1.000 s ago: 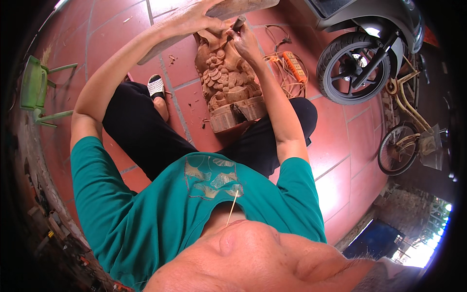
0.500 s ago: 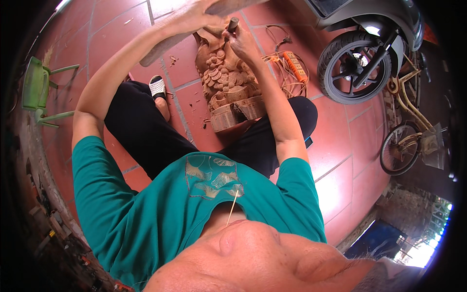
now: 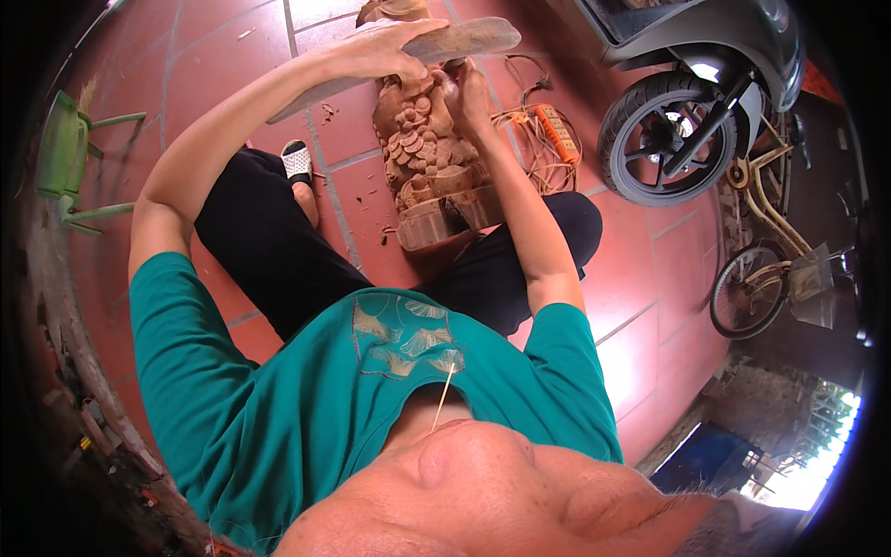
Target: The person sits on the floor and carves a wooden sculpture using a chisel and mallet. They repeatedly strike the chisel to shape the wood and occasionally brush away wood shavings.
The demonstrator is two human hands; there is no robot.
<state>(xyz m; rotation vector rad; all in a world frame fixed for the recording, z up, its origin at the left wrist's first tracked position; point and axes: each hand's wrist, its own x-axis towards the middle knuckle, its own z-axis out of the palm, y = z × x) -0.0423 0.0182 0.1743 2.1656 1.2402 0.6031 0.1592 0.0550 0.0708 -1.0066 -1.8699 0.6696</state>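
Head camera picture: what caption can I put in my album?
Left hand holding a wooden paddle, right hand gripping a tool over a wood carving.

A wood carving (image 3: pixel 429 153), shavings (image 3: pixel 327 113) and a scooter (image 3: pixel 687 46) suggest a makeshift workshop.

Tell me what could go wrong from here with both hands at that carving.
The flat wooden bat in the left hand is close to the right hand and the tool it grips, so a stray swing might catch that hand. A loose cable by the orange power strip lies beside the carving and could snag if it shifts.
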